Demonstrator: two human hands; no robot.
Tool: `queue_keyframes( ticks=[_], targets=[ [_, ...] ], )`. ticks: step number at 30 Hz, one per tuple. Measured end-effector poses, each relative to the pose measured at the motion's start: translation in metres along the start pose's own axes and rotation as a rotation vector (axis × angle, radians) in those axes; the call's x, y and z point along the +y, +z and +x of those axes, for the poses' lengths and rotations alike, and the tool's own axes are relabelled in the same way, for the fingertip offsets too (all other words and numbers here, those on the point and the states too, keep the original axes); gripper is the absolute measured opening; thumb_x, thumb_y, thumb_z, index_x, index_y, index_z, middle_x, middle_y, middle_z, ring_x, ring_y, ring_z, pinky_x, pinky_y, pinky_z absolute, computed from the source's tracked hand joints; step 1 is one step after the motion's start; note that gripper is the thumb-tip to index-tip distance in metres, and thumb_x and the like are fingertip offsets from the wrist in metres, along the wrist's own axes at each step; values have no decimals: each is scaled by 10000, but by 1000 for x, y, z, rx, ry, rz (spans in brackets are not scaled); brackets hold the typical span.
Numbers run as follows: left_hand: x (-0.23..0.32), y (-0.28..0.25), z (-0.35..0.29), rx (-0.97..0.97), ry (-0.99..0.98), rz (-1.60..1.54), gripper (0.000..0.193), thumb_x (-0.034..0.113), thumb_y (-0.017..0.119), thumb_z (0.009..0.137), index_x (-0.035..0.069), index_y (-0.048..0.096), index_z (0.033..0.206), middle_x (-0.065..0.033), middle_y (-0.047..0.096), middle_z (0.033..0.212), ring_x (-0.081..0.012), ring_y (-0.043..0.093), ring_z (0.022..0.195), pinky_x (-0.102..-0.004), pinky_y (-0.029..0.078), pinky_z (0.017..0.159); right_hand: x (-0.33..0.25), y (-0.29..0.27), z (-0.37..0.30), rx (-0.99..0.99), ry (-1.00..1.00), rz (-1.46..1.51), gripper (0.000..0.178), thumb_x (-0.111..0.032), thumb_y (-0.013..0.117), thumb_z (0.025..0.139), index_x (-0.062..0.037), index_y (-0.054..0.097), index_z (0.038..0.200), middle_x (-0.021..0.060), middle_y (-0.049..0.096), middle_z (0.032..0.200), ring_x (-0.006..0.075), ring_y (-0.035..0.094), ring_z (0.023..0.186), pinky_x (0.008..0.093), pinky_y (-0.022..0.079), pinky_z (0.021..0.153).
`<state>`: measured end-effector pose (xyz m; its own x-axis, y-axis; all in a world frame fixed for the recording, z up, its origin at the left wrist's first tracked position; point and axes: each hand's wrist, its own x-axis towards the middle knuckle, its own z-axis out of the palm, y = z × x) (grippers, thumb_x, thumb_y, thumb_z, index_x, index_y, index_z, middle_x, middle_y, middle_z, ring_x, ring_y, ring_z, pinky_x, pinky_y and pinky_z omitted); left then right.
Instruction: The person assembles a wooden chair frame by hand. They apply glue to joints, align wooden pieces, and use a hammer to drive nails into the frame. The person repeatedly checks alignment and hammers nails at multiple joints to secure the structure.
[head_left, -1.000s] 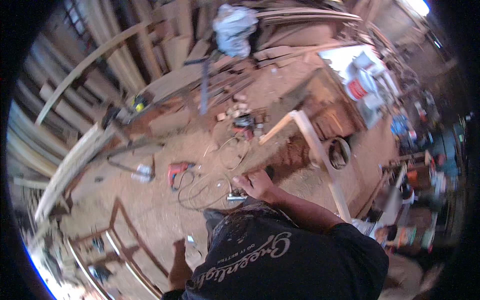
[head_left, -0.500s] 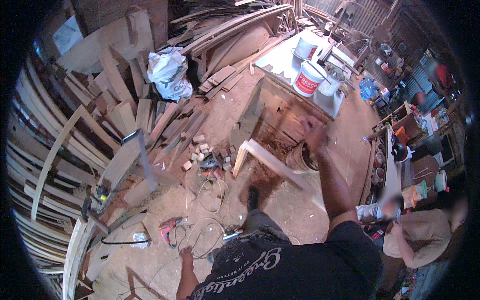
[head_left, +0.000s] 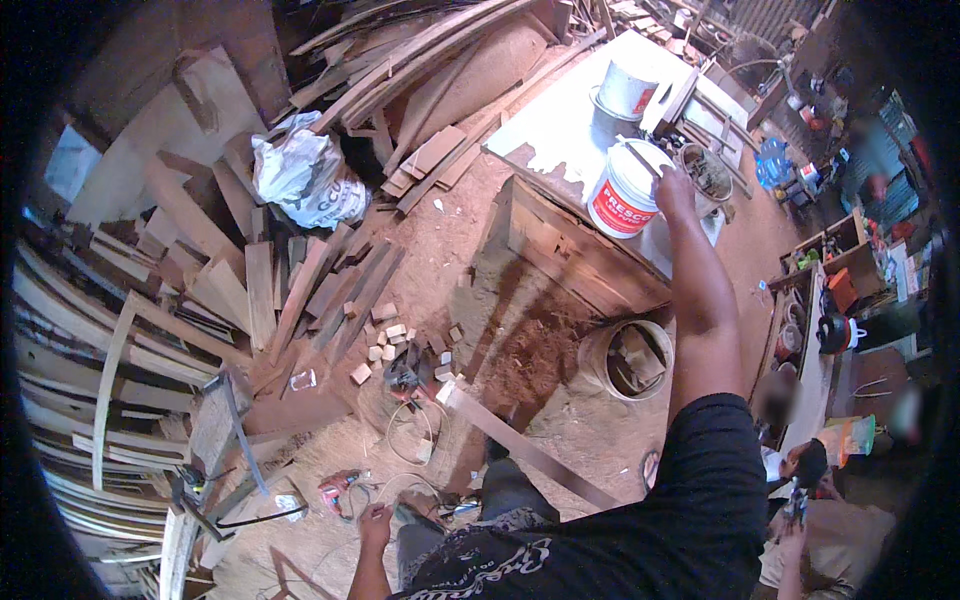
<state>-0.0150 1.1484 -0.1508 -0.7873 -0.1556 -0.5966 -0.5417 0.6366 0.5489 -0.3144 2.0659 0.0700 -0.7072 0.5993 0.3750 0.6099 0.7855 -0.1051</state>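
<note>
My right hand [head_left: 676,192] reaches out to a white bucket [head_left: 622,190] with a red label, on a white-topped wooden table [head_left: 560,140]. Its fingers are closed at the end of a thin flat stick [head_left: 644,158] that lies across the bucket's lid. Low beside my legs is my left hand [head_left: 375,524], its fingers curled; whether something small is in them is hidden. A red power drill [head_left: 338,492] lies on the floor close to it. In front of my legs a pale wooden bar [head_left: 520,445] slants down to the right.
Small wood blocks [head_left: 385,345] and a dark power tool [head_left: 408,378] lie on the floor. A round bin [head_left: 600,365] with wood scraps stands below the table. Planks and a white sack [head_left: 310,175] fill the left. A person [head_left: 830,530] sits at the right.
My right hand has moved up and forward from beside the table's front to the stick on the bucket lid. The wooden bar appears lower and nearer to me.
</note>
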Motion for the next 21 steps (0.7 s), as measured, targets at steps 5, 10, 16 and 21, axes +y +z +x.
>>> queue_keyframes(
  ticks=[5, 10, 16, 21],
  targets=[
    [222, 46, 28, 99, 412, 50, 361, 272, 796, 919, 10, 716, 1154, -155, 733, 1096, -271, 695, 1068, -407, 539, 964, 40, -9, 27, -179, -69, 151, 227, -124, 686, 910, -45, 765, 1108, 266, 704, 1143, 446, 674, 1102, 508, 544, 942],
    [473, 144, 89, 73, 1362, 26, 282, 280, 853, 825, 116, 739, 1025, -124, 705, 1042, -355, 655, 987, -476, 489, 928, 27, -25, -23, 219, -73, 349, 349, -152, 592, 1005, -52, 580, 1339, 275, 693, 1120, 455, 676, 1038, 509, 542, 911],
    [736, 272, 39, 54, 1912, 117, 169, 205, 776, 849, 118, 731, 985, -118, 692, 1065, -333, 641, 1052, -488, 477, 987, 33, -76, -112, -46, 270, 713, 293, -217, 581, 1047, -21, 661, 1250, 269, 722, 1095, 415, 713, 1032, 472, 547, 917],
    [818, 355, 54, 147, 2005, 375, 132, 176, 666, 891, 95, 744, 960, -120, 708, 1122, -317, 647, 1129, -475, 460, 1049, 91, -71, -141, -134, 320, 765, 307, -243, 632, 1055, -30, 669, 1273, 70, 737, 992, 125, 683, 785, 316, 554, 672]
  ],
)
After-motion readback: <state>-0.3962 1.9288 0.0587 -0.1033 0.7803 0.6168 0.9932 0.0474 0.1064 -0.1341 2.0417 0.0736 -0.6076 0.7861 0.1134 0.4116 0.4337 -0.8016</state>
